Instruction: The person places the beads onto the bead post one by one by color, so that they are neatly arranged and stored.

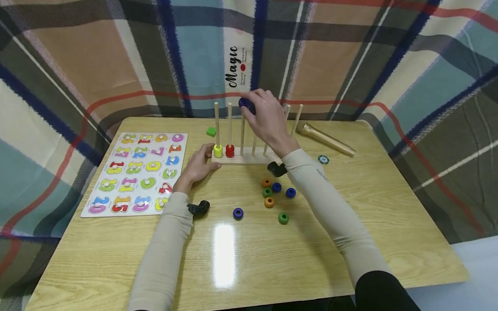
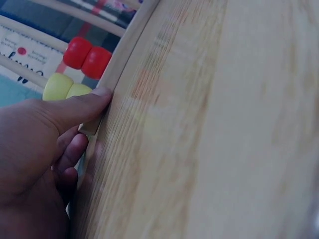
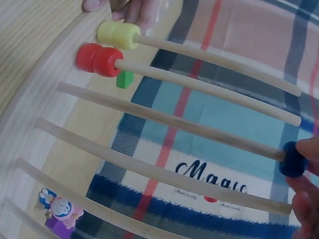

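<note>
A wooden peg stand [image 1: 243,160] with a row of upright pegs stands near the table's back edge. Yellow beads [image 3: 118,35] sit at the bottom of its first peg on the left, and red beads [image 3: 99,59] at the bottom of the second. My left hand [image 1: 199,166] grips the left end of the base, its thumb on the wood beside the yellow beads. Between thumb and fingers, my right hand [image 1: 268,119] pinches a dark blue bead [image 3: 292,159] at the tip of the third peg. How far the bead is over the tip, I cannot tell.
Several loose beads [image 1: 276,187] in blue, green and orange lie in front of the stand. A number board [image 1: 155,149] lies left, a green block [image 1: 211,131] behind my left hand. At right are a gold tube [image 1: 327,139] and a round token [image 1: 323,160].
</note>
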A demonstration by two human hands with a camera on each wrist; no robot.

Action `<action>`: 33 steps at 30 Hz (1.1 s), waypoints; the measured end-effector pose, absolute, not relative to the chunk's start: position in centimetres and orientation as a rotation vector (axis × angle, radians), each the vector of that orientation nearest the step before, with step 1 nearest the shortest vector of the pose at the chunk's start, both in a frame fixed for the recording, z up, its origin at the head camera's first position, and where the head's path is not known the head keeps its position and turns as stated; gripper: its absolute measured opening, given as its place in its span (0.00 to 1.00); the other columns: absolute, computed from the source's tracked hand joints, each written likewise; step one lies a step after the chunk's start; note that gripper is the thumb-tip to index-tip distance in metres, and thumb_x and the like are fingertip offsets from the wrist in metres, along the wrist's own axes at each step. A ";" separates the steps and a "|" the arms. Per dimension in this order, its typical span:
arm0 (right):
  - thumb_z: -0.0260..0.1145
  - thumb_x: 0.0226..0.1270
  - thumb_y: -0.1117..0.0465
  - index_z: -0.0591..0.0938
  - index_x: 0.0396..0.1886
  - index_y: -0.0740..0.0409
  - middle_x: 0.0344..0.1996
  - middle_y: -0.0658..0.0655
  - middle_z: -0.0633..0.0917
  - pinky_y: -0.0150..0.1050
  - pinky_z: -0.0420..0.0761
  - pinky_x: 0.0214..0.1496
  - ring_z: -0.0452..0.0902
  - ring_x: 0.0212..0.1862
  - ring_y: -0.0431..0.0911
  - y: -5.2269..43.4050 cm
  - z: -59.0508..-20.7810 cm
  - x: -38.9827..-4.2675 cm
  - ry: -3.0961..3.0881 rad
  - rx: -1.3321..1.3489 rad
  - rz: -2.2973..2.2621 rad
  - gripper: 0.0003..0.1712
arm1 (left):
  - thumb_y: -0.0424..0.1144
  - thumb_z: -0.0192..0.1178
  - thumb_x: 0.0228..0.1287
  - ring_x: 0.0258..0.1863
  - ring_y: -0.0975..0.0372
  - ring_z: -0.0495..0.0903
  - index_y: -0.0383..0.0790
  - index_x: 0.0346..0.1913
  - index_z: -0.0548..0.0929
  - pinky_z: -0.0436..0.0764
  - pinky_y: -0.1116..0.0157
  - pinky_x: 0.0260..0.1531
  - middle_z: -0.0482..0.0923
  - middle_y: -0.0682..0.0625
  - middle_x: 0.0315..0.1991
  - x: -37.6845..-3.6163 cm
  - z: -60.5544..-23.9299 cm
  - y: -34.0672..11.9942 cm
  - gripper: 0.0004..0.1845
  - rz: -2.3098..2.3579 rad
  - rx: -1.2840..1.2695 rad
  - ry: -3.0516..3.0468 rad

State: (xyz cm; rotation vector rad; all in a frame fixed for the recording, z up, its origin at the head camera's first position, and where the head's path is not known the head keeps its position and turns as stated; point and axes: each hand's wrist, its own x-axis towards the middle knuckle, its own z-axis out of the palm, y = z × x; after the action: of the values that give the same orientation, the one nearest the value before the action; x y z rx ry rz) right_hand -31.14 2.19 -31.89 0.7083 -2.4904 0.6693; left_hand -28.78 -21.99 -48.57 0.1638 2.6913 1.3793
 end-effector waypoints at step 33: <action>0.77 0.72 0.51 0.86 0.57 0.55 0.37 0.50 0.84 0.33 0.77 0.35 0.75 0.34 0.37 4.1 -42.4 -18.6 -2.973 1.599 0.358 0.20 | 0.38 0.67 0.76 0.71 0.41 0.67 0.40 0.85 0.57 0.59 0.42 0.78 0.71 0.33 0.71 -28.8 -48.3 -21.9 0.42 1.339 0.148 2.721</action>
State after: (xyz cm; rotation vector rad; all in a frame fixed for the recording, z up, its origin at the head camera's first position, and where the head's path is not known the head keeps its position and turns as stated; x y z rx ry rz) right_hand -18.59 4.05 -42.41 1.5990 -2.9732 0.3581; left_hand -28.80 -21.91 -48.31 0.1478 2.7209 1.3392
